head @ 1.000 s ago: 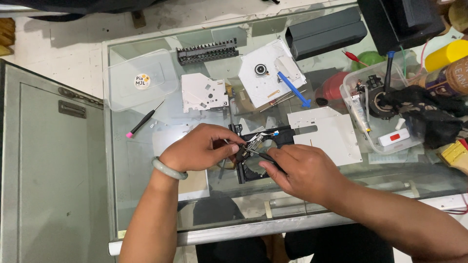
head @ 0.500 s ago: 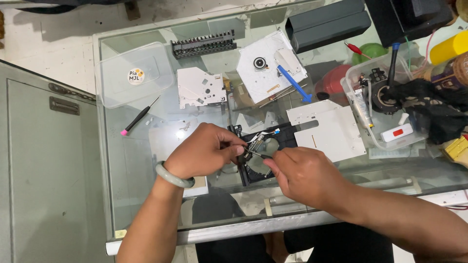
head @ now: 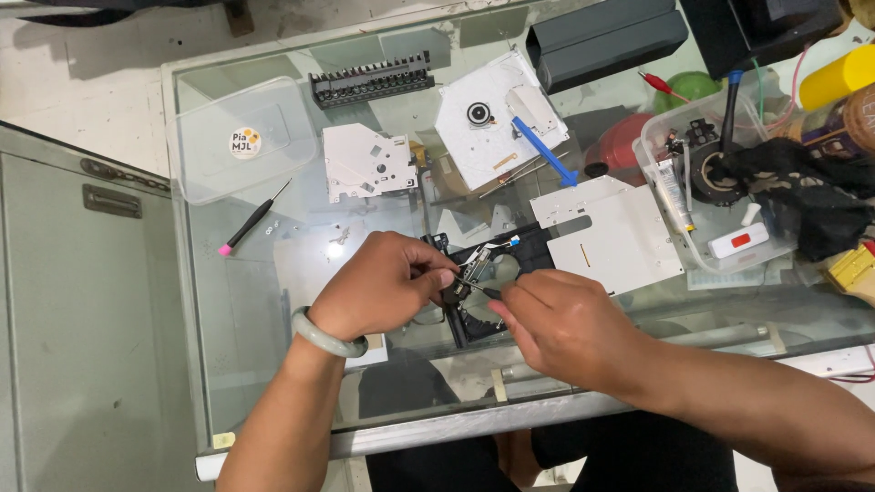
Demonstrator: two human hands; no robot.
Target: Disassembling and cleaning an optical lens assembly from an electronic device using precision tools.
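Small metal mechanism (head: 476, 271) pinched between left hand (head: 383, 287) fingers, thin tool (head: 483, 290) gripped by right hand (head: 565, 323) fingers, long axis pointed leftward into mechanism, black frame (head: 474, 319) beneath on glass desk (head: 273, 264).

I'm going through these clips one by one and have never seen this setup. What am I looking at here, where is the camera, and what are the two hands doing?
There is no machine here: a person works with two bare hands, filmed by one camera worn on their head, looking down at a glass table.

The left hand, with a pale green bangle on its wrist, pinches a small black and metal mechanism in the middle of the table. The right hand holds a thin tool against the same part; its tip is too small to make out.

Around them lie white metal plates, a small screwdriver with a pink end, a blue-handled tool, a black toothed strip, a clear plastic lid and a clear tub of odds and ends.
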